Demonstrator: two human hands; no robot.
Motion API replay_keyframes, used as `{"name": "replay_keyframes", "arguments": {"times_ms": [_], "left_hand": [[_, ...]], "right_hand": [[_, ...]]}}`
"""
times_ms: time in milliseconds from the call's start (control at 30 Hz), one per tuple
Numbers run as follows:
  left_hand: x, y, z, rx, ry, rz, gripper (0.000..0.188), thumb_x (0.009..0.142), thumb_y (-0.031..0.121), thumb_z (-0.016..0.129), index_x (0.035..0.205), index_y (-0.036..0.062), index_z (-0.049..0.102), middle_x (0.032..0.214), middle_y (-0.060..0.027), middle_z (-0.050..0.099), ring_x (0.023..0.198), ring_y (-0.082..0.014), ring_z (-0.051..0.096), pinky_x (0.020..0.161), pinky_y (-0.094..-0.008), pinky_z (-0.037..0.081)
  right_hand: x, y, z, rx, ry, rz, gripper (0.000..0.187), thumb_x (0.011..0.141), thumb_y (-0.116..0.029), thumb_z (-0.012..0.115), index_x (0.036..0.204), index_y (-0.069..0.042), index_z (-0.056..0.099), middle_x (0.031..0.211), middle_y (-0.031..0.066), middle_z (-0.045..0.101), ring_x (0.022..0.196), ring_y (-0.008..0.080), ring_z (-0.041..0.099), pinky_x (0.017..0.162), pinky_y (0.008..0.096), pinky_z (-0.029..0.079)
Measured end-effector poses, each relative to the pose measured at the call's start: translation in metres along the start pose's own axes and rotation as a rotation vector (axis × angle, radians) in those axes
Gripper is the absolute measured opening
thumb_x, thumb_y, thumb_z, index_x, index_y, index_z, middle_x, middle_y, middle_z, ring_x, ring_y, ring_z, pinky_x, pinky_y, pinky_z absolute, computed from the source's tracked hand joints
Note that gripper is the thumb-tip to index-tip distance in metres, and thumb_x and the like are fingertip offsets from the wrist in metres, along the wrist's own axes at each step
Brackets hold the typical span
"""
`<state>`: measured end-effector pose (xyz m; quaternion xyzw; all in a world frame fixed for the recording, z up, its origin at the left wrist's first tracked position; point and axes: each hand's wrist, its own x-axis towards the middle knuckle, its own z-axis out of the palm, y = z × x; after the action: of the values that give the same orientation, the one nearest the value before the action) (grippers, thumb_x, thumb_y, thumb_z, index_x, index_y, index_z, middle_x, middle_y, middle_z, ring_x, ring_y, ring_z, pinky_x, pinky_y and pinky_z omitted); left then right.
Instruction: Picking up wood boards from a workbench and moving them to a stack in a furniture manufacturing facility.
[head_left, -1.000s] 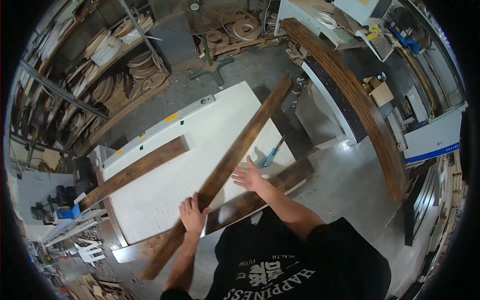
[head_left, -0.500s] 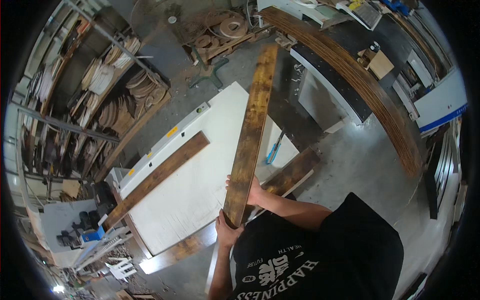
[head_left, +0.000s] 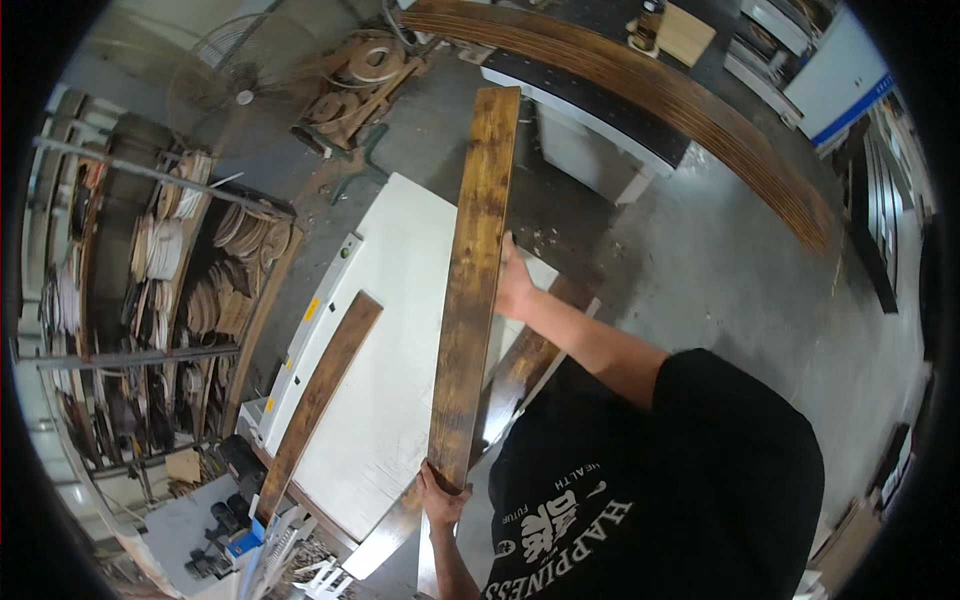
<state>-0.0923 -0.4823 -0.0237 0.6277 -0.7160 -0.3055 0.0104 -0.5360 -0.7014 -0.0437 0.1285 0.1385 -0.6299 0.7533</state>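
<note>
A long brown-stained wooden board (head_left: 473, 260) is held up in front of me, its far end pointing away. My left hand (head_left: 442, 495) grips its near end, with fingers and thumb around the edges. Higher up, my right hand (head_left: 514, 280) holds the right edge, part of its fingers hidden behind the wood. Beneath it lies a white panel (head_left: 400, 300) on which a shorter brown board (head_left: 325, 385) rests. Along the panel's far left side runs a silver level (head_left: 318, 310). Another brown board (head_left: 522, 368) lies along the near side, partly covered by the held one.
Long brown boards (head_left: 640, 85) lie stacked on a dark bench at the upper right, with a cardboard piece (head_left: 685, 36) and bottle beyond. Shelves (head_left: 180, 290) full of curved offcuts stand left. A fan (head_left: 243, 97) and wooden rings (head_left: 370, 62) are at the back.
My right hand has moved up the board, farther from my left hand, which stays at the near end. The view has turned right, and the blue utility knife no longer shows.
</note>
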Motion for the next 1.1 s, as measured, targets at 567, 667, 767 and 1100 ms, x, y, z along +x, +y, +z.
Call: {"name": "replay_keyframes", "arguments": {"times_ms": [567,667,767,1100], "left_hand": [[-0.004,-0.081,-0.018,0.216,-0.168,0.007,0.111,0.057,0.017,0.091,0.150,0.0024,0.032,0.134,-0.0271,0.052,0.126,-0.0497,0.050,0.108,-0.0570,0.044],[0.002,-0.072,-0.014,0.245,-0.124,0.053,0.110,0.057,0.017,0.090,0.150,0.0020,0.033,0.136,-0.0280,0.051,0.126,-0.0498,0.049,0.109,-0.0579,0.043],[-0.002,-0.060,-0.016,0.273,-0.049,0.068,0.110,0.057,0.017,0.090,0.150,0.0017,0.034,0.139,-0.0282,0.050,0.128,-0.0492,0.049,0.111,-0.0579,0.041],[-0.007,-0.034,-0.002,0.298,0.068,0.002,0.112,0.059,0.019,0.090,0.155,0.0070,0.034,0.148,-0.0203,0.047,0.137,-0.0442,0.043,0.116,-0.0539,0.038]], "right_hand": [[-0.053,-0.132,-0.028,-0.602,0.325,-0.737,0.034,0.111,-0.030,0.057,0.130,-0.003,0.060,0.112,0.0040,0.068,0.095,0.0171,0.067,0.078,0.0385,0.055],[-0.066,-0.141,-0.043,-0.736,0.491,-0.648,0.039,0.110,-0.037,0.058,0.133,-0.006,0.059,0.120,0.0031,0.068,0.106,0.0176,0.069,0.088,0.0403,0.057],[-0.082,-0.141,-0.041,-0.684,0.417,-0.676,0.042,0.108,-0.039,0.061,0.132,-0.004,0.060,0.092,0.0000,0.059,0.073,0.0136,0.058,0.071,0.0385,0.055],[-0.135,-0.166,-0.111,-0.787,0.148,-0.682,0.040,0.109,-0.024,0.059,0.142,-0.002,0.055,0.128,0.0088,0.068,0.106,0.0201,0.072,0.085,0.0344,0.062]]}}
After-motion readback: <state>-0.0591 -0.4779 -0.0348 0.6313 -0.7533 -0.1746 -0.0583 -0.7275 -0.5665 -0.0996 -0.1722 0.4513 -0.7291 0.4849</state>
